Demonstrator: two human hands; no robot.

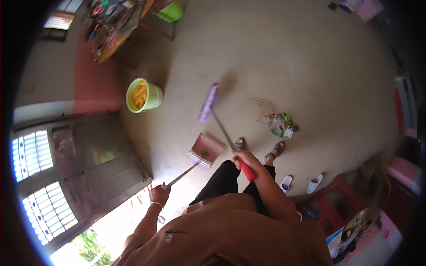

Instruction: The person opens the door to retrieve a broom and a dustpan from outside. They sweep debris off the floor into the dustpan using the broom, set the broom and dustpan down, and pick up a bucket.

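My left hand [159, 195] is closed around the long handle of a pink dustpan [212, 146], which has a comb-like row of pale teeth and a little dark debris in it. In my right hand [242, 157] is the shaft of a broom [224, 128], just above its red grip. The broom's purple head [207, 103] hangs tilted over the floor, forward of the dustpan, casting a shadow beside it. Right of the broom lies a pile of litter [282, 125] with plastic scraps and green bits, and loose crumbs [262, 106] scattered beside it.
A pale green bucket [153, 96] of yellow-orange pieces stands at the left, near an open door [102, 150]. A cluttered table [108, 55] and another green bucket [171, 12] are at the far left. White slippers [315, 183] and red wooden furniture [339, 199] lie right of my feet.
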